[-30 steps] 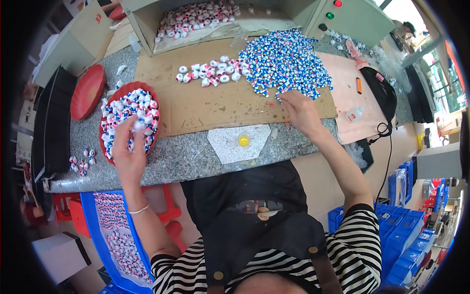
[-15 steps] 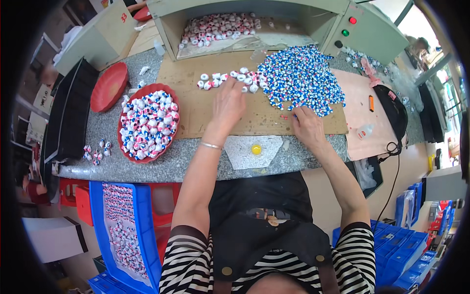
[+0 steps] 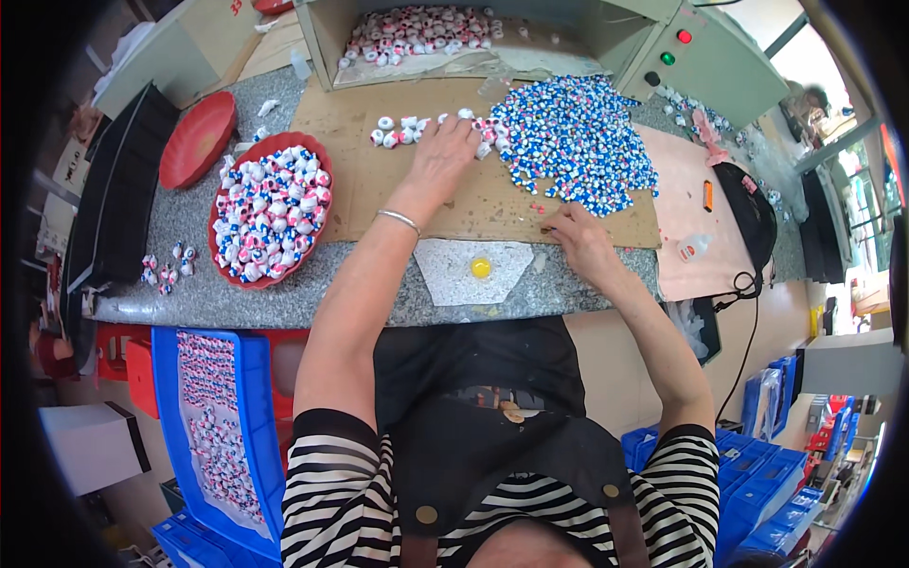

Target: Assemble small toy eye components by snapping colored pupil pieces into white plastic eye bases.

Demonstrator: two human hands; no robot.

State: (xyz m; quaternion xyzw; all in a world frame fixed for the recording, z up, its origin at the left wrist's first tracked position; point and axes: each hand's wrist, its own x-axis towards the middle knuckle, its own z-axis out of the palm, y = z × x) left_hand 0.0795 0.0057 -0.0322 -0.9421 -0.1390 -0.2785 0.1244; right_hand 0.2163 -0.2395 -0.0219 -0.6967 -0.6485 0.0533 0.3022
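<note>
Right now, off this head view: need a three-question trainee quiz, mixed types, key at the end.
1. Multiple choice: which hand is at the cluster of rounded white pieces with pink markings? A) left B) right

2. True or false: the heap of small blue-and-white pieces lies to the right of that cluster.

3. Short answer: what sits on the pale, speckled, angular flat sheet in front of the person?

Key:
1. A, the left hand.
2. True.
3. A small, round yellow object.
</note>
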